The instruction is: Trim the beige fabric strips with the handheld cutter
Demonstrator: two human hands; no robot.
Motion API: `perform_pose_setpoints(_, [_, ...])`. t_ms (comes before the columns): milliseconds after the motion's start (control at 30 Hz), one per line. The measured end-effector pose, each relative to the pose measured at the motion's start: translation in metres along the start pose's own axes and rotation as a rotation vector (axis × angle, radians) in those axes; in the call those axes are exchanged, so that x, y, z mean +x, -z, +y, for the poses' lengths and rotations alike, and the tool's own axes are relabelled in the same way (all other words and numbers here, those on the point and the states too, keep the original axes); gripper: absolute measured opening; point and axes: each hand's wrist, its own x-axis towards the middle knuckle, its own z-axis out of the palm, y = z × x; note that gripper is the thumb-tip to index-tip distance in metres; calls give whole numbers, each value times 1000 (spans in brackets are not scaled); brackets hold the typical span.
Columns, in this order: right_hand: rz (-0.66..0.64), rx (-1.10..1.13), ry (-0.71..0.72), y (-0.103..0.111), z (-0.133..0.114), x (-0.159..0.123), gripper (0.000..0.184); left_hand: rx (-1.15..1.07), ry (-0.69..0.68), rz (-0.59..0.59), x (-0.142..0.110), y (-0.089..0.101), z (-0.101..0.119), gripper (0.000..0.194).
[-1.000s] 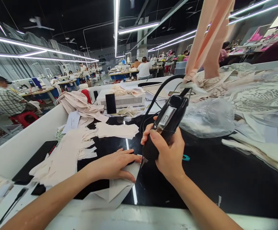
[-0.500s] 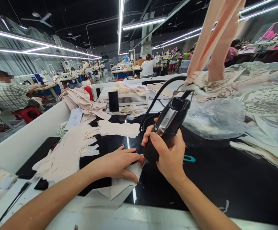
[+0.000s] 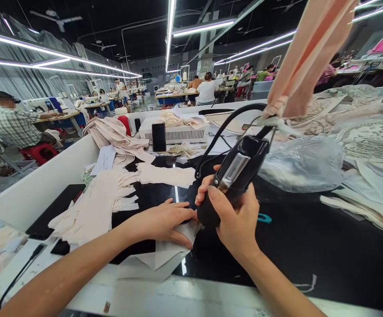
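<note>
My right hand (image 3: 234,215) is wrapped round a black hand-held cutting tool (image 3: 236,174) with a metal plate on its side and a black cord looping off its top. The tool tilts down toward a pale fabric piece (image 3: 165,253) on the black table top (image 3: 310,246). My left hand (image 3: 163,222) lies flat on that fabric, fingers spread, its fingertips right beside the tool's lower end. The tool's tip is hidden behind my right hand.
A stack of cut pink fabric pieces (image 3: 94,207) lies left of my hands, next to a black phone (image 3: 57,211). Teal snips (image 3: 264,217) lie to the right, below a clear plastic bag (image 3: 302,163) and lace heaps (image 3: 366,132). A white box (image 3: 174,132) stands behind. A person in a checked shirt (image 3: 11,125) sits far left.
The view has shifted slightly. My hands and the tool keep nearly the same pose on the fabric; the left fingers have edged a little along it.
</note>
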Motion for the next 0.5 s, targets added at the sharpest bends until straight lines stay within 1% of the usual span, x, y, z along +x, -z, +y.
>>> perform_pose_setpoints(167, [8, 29, -12, -1, -3, -1, 30, -44, -11, -22, 0, 4, 1, 59])
perform_pose_setpoints(300, [-7, 48, -11, -2, -5, -6, 33, -43, 1, -35, 0, 4, 1, 67])
perform_pose_setpoints(500, [-20, 29, -35, -2, -4, -13, 35, -23, -29, -4, 1, -1, -4, 75])
